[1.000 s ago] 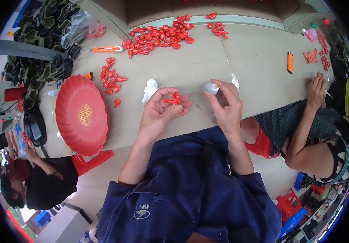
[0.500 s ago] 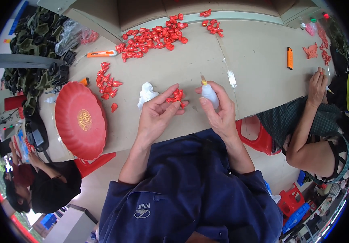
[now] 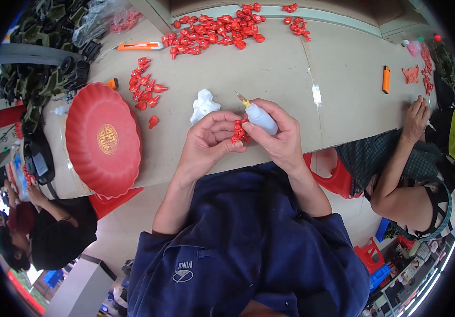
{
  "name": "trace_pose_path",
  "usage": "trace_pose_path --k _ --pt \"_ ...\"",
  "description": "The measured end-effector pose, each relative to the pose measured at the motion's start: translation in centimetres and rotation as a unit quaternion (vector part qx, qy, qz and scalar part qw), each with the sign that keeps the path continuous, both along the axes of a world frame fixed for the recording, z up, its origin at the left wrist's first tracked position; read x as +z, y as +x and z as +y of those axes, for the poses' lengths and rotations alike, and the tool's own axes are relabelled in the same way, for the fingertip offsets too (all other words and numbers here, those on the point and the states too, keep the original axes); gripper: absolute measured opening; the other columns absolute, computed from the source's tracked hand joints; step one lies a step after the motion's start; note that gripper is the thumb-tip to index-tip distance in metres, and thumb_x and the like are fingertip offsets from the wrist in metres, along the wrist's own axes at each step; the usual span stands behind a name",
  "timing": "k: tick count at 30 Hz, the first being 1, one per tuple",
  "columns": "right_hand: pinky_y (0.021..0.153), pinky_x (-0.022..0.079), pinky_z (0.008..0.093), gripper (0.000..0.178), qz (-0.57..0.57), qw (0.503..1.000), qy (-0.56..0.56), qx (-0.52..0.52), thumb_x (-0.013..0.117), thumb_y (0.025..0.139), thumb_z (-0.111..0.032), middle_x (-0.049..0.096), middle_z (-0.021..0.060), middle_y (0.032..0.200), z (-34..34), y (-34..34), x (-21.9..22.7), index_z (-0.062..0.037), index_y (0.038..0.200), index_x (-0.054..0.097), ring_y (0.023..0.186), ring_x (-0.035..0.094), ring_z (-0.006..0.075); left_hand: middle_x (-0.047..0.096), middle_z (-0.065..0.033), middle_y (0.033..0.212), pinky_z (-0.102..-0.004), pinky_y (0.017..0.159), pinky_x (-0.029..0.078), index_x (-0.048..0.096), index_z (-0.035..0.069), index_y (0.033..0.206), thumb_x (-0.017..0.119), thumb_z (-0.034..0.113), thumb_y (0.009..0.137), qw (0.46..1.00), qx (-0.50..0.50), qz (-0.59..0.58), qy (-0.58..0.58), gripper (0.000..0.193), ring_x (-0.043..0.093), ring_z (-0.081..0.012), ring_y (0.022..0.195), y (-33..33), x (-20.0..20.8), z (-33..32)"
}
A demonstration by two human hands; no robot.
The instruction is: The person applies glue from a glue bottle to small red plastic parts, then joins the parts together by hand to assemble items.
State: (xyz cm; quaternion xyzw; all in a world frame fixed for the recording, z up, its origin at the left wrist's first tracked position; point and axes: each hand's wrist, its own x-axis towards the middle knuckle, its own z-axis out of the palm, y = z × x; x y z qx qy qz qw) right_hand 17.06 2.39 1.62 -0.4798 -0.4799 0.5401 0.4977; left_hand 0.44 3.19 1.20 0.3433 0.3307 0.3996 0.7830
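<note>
Between the fingertips of my left hand is a small red plastic figure, its shape partly covered by the fingers. My right hand grips a white squeeze bottle with a yellow collar and a thin needle tip that points up and to the left. The right thumb tip is at the red figure, so both hands meet there. Just beyond my left fingers, a crumpled white tissue lies on the table.
A scalloped red tray stands at the left. Red pieces lie in a large pile at the back and a smaller group nearby. An orange cutter rests behind. Co-workers sit at both sides; one arm reaches in from the right.
My right hand has moved left with the bottle, bringing its thumb to the red figure. The bottle leans further left. The whole view has shifted slightly.
</note>
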Motion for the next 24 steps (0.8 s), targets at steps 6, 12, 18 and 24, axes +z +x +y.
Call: trace_pose_path --k 6,12,18,24 --pt "0.075 0.046 0.0244 0.030 -0.025 1.000 -0.015 -0.009 0.062 0.080 -0.005 0.062 0.0077 0.092 -0.3 0.6 0.9 -0.0002 0.108 0.054 0.085 0.057 0.0113 0.060 -0.0116 0.098 -0.0301 0.077 0.054 0.047 -0.001 0.109 0.060 -0.005 0.079 0.999 0.022 -0.004 0.026 0.033 0.062 -0.0219 0.091 -0.6 -0.8 0.1" --pt "0.071 0.045 0.0225 0.029 -0.071 0.997 0.029 -0.030 0.060 0.081 -0.005 0.062 0.0082 0.088 -2.3 2.3 1.1 0.0006 0.107 0.051 0.081 0.057 0.0105 0.060 -0.0106 0.096 -0.0304 0.078 0.053 0.048 -0.001 0.108 0.061 -0.007 0.077 0.999 0.022 0.008 0.036 0.034 0.062 -0.0212 0.090 -0.7 -0.9 0.3" --pt "0.070 0.046 0.0221 0.033 -0.085 0.996 0.003 -0.003 0.062 0.080 -0.007 0.060 0.0089 0.091 -3.6 3.5 1.3 0.0036 0.109 0.050 0.078 0.059 0.0119 0.061 -0.0094 0.095 -0.0286 0.079 0.052 0.050 -0.002 0.107 0.062 -0.009 0.076 0.998 0.031 0.019 0.058 0.034 0.062 -0.0187 0.088 -0.9 -1.2 0.0" --pt "0.064 0.045 0.0204 0.032 -0.065 0.997 0.022 -0.028 0.071 0.071 -0.007 0.063 0.0059 0.082 -3.3 3.4 1.5 0.0003 0.101 0.060 0.072 0.057 0.0080 0.061 -0.0094 0.096 -0.0270 0.079 0.051 0.051 -0.002 0.107 0.062 -0.009 0.075 0.996 0.033 0.021 0.075 0.035 0.062 -0.0178 0.088 -0.9 -1.4 0.1"
